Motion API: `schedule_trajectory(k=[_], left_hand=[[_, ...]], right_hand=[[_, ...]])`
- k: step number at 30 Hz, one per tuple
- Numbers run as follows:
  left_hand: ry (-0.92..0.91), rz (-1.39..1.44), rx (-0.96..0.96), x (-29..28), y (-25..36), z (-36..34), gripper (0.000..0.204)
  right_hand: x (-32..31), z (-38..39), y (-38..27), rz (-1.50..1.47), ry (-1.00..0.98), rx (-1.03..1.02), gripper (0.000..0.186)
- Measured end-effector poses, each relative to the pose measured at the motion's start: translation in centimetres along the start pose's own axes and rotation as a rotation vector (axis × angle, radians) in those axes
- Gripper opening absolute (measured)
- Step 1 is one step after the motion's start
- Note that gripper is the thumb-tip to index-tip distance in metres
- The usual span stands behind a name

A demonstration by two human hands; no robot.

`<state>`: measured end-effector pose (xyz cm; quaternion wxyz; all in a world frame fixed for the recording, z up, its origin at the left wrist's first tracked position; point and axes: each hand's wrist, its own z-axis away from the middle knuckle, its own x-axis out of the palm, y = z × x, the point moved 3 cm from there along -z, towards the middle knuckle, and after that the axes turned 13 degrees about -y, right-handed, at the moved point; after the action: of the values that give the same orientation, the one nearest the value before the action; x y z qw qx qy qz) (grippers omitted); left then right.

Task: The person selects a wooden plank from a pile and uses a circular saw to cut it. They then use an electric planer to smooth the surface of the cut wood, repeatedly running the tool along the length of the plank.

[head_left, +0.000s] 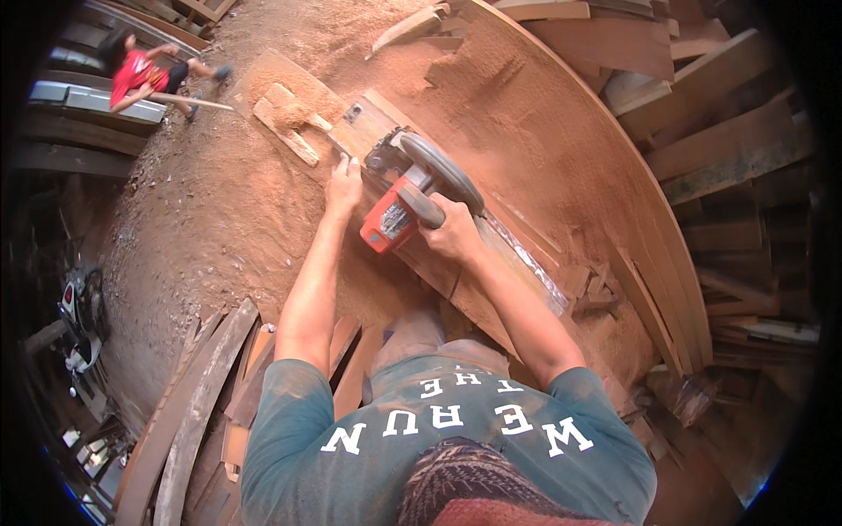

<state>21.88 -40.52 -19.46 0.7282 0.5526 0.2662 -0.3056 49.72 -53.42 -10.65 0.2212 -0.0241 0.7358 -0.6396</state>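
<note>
My right hand [453,233] is wrapped round the grey handle of a circular saw [392,219] with a red motor housing and a round dark blade guard. The saw sits tilted on a long wooden beam. Just past the saw's front, my left hand [345,186] is closed at the near edge of a pale wooden board [361,131], its fingertips pressed to the wood. The blade's contact with the wood is hidden by the guard and the saw's body. Beyond my left hand, sawdust-covered wood offcuts [285,118] lie on a flat board.
Sawdust [526,131] covers the ground. A long curved-looking plank [614,149] runs along the right, before stacked boards [728,79]. Planks [189,412] lie at lower left. A person in red [145,79] with a stick is at upper left; a motorcycle [81,324] stands at left.
</note>
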Motion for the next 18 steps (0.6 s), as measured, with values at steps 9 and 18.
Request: schedule_trajectory(k=[9, 18], left_hand=[[0.084, 0.364, 0.078, -0.7, 1.6, 6.2, 0.063], [0.072, 0.208, -0.171, 1.2, -8.7, 18.2, 0.057]], right_hand=[[-0.5, 0.1, -0.5, -0.014, -0.032, 0.057, 0.022], [-1.1, -0.5, -0.3, -0.008, -0.001, -0.038, 0.022]])
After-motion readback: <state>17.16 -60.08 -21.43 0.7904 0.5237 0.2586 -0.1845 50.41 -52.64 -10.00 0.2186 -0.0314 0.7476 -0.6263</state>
